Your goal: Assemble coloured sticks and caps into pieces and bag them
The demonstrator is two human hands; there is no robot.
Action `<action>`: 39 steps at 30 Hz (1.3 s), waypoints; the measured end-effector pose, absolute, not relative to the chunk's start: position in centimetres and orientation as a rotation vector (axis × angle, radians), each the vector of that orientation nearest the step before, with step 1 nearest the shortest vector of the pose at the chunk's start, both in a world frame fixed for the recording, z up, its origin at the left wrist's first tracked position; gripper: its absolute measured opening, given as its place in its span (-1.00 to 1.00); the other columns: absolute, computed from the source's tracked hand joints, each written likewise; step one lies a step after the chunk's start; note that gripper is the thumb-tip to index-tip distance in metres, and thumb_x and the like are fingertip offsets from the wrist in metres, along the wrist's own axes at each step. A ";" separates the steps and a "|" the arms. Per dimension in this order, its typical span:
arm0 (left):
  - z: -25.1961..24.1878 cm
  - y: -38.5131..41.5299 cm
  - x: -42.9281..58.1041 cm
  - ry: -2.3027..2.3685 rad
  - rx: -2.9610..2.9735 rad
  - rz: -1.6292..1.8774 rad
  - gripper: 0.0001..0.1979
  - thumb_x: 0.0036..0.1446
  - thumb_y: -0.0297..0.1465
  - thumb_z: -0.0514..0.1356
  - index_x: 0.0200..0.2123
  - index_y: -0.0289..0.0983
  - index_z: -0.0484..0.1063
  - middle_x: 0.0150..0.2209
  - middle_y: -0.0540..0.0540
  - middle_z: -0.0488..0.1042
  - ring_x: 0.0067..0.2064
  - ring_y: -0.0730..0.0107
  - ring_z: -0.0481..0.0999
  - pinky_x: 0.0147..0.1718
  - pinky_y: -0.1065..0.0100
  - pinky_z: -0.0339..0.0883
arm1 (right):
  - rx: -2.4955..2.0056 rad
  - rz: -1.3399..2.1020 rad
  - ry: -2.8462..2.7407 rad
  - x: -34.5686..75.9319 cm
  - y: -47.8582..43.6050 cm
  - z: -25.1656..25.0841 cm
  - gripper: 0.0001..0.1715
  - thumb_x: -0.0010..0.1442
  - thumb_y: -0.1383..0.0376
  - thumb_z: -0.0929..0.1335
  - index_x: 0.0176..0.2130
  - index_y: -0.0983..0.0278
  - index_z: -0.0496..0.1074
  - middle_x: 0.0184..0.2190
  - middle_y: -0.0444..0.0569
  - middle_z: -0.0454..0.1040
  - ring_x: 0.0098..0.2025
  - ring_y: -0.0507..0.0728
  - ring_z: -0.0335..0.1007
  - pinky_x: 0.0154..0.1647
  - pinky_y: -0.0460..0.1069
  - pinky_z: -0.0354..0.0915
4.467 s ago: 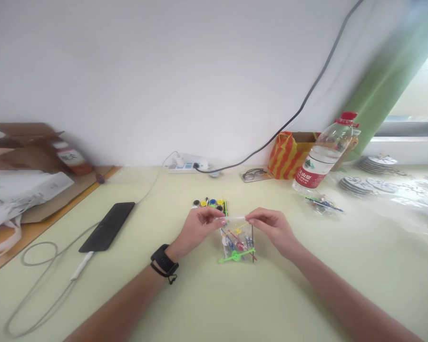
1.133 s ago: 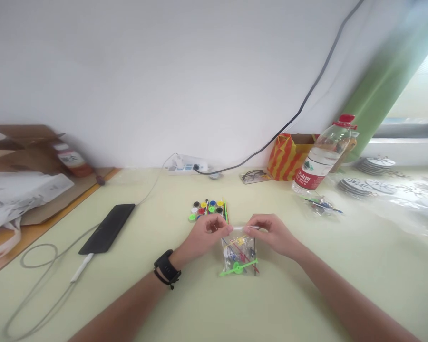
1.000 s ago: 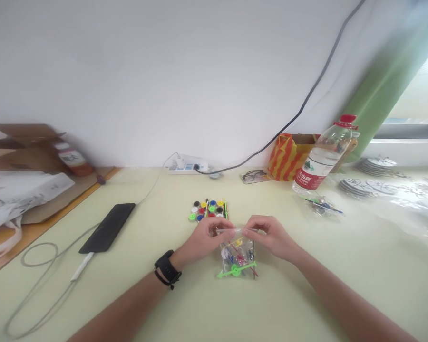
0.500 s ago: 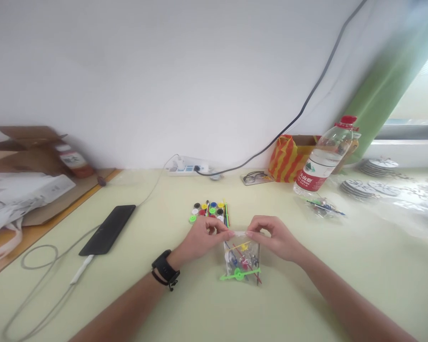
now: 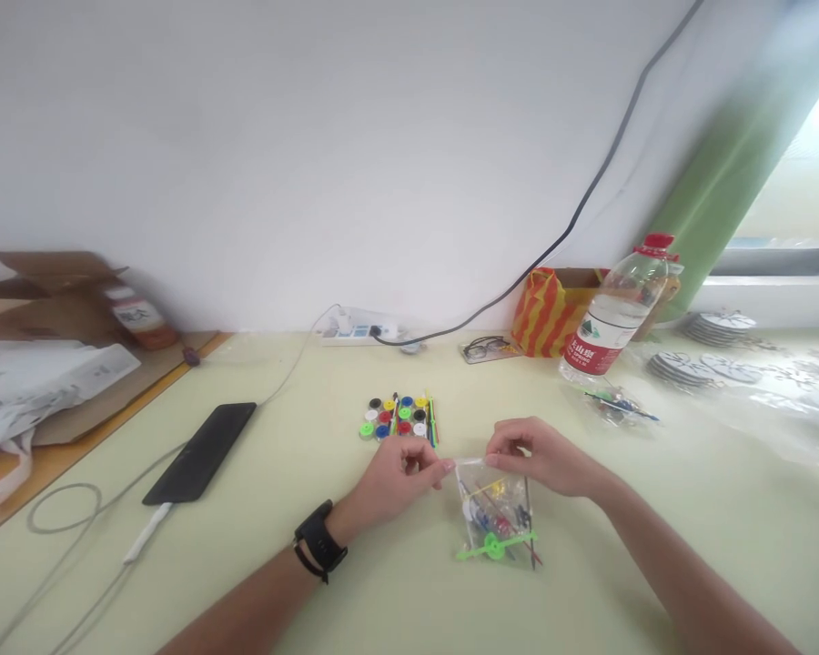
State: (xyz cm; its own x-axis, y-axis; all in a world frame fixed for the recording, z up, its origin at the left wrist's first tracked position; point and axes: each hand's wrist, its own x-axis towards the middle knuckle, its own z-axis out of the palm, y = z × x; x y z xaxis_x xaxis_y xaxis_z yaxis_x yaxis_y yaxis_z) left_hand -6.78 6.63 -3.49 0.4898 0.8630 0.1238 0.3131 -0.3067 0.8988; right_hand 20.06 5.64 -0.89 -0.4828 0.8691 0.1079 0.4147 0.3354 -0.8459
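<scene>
A small clear plastic bag (image 5: 478, 496) hangs between my hands, low over the table. Through its film show thin coloured sticks, a yellow piece and red and blue parts. A bright green bar with a round hub (image 5: 494, 546) lies along its bottom end. My left hand (image 5: 406, 478), with a black watch on the wrist, is closed in a pinch at the bag's upper left corner. The thumb and finger of my right hand (image 5: 542, 455) pinch the top edge farther right. Just beyond my left hand lie rows of coloured wheels (image 5: 405, 414) and thin sticks (image 5: 432, 420).
A black phone (image 5: 201, 453) on a white cable lies at left. Behind are a power strip (image 5: 358, 335), glasses (image 5: 486, 348), a striped bag (image 5: 542, 314) and a large water bottle (image 5: 607, 323). Another filled clear bag (image 5: 618, 408) and stacked discs (image 5: 682, 368) are at right.
The plastic bag and my right hand have shifted right. My left hand has moved less, so its fingertips now sit at the bag's corner. More of the coloured wheels shows.
</scene>
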 end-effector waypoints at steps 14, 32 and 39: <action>-4.2 5.6 -6.2 0.959 1.848 0.701 -0.64 0.24 -0.15 0.28 -0.48 -0.28 0.47 -0.53 -0.02 0.41 -0.47 0.43 0.27 -0.51 0.39 0.11 | -1.497 -0.247 -2.014 25.9 8.6 -3.8 -0.56 0.45 0.16 0.20 -0.25 0.20 0.60 -0.28 0.10 0.54 -0.23 0.21 0.44 -0.22 0.06 0.26; -3.6 5.3 -6.4 1.003 2.056 0.697 -0.66 0.28 -0.19 0.24 -0.47 -0.27 0.45 -0.50 0.02 0.42 -0.46 0.47 0.28 -0.49 0.41 0.12 | -1.896 -0.049 -2.127 27.0 10.2 -6.0 -0.66 0.29 0.44 0.24 -0.46 0.26 0.45 -0.25 0.07 0.55 -0.25 0.19 0.47 -0.33 0.00 0.16; -3.6 5.3 -6.4 1.007 2.115 0.675 -0.67 0.28 -0.22 0.25 -0.48 -0.27 0.43 -0.50 0.03 0.42 -0.46 0.47 0.30 -0.47 0.41 0.13 | -1.841 -0.012 -2.081 26.8 10.3 -7.2 -0.70 0.27 0.33 0.31 -0.03 0.33 0.52 -0.04 0.20 0.55 0.02 0.29 0.48 -0.05 0.07 0.33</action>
State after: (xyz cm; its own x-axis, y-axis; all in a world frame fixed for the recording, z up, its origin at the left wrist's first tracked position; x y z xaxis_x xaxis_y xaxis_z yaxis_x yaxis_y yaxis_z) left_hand -6.38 5.28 -3.63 0.5642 0.8107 0.1560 0.4521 -0.4615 0.7633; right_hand 26.80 10.28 -7.25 -0.0850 0.9586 0.2717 0.9617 0.1502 -0.2292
